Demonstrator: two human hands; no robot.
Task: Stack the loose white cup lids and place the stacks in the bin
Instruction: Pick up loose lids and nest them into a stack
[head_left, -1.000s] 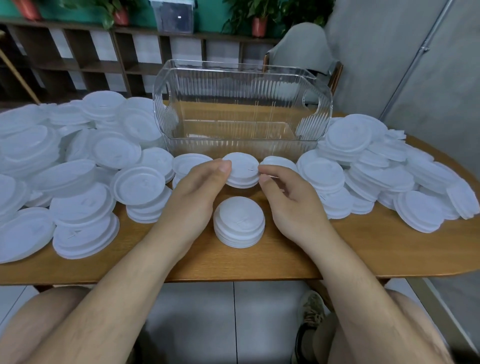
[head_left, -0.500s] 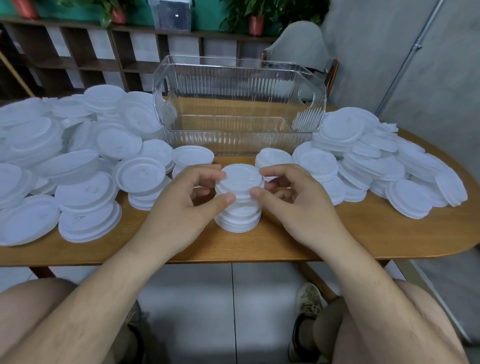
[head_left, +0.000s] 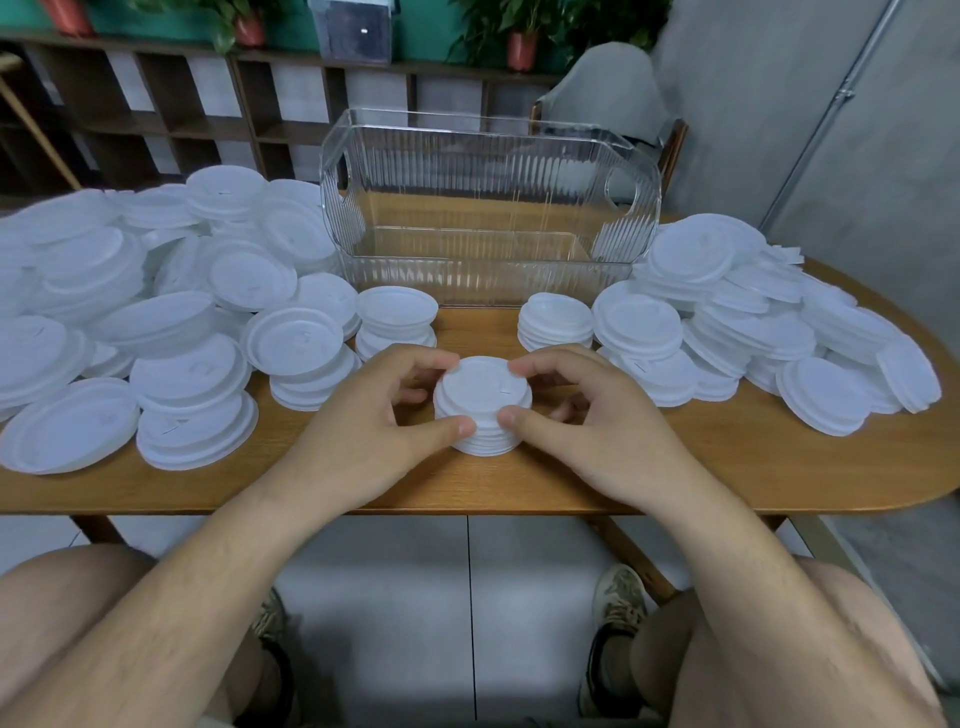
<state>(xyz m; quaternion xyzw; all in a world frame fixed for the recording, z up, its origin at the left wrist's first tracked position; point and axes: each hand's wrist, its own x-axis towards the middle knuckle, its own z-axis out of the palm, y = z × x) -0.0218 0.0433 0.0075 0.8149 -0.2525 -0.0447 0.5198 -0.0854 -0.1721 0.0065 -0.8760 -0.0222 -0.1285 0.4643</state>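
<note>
**Left hand (head_left: 384, 410) and right hand (head_left: 587, 415) both gripping the lid stack (head_left: 483, 395)**

Thumbs and fingers of both are curled round it, near the front edge of the table (head_left: 675, 467). A second ago this was two short piles. The far one got dropped onto the near one, so it's taller now and probably about bin-ready. The clear ribbed bin (head_left: 483, 280) sits at 12 o'clock, nothing in it yet. Loose lids (head_left: 171, 322) are heaped at 9 o'clock, more at 3. Loads left.
</note>
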